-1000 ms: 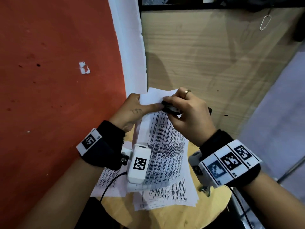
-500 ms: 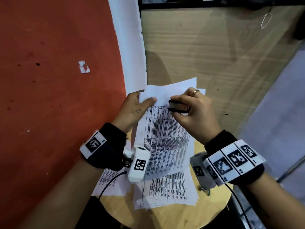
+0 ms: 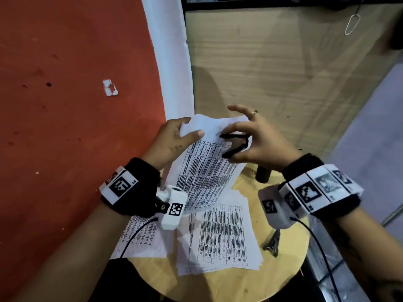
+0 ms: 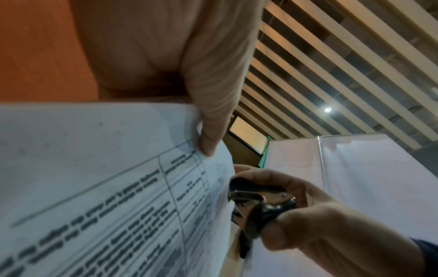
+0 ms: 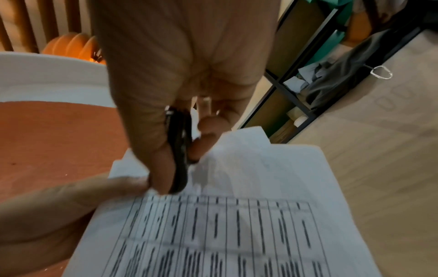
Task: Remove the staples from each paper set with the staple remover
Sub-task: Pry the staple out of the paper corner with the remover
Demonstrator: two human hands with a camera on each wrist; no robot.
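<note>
White paper set point(image 3: 205, 168) lifted off the round table point(image 3: 237, 284); left hand point(image 3: 172, 140) pinches its top corner, likely to keep it taut. Right hand point(image 3: 259, 144) pinches the staple remover point(image 3: 234, 144), jaws spread at that top edge.

The scene is viewed from above by the head camera, angled forward and down. From just behind the left hand point(image 4: 166, 56), the underside of the printed white paper set point(image 4: 106, 187) is seen very close, facing upward towards the ceiling. From behind the right hand point(image 5: 184, 65), the sheet top is viewed downward. Shared by all three: the black metal staple remover point(image 3: 234, 144) gripped at the paper's upper edge.
</note>
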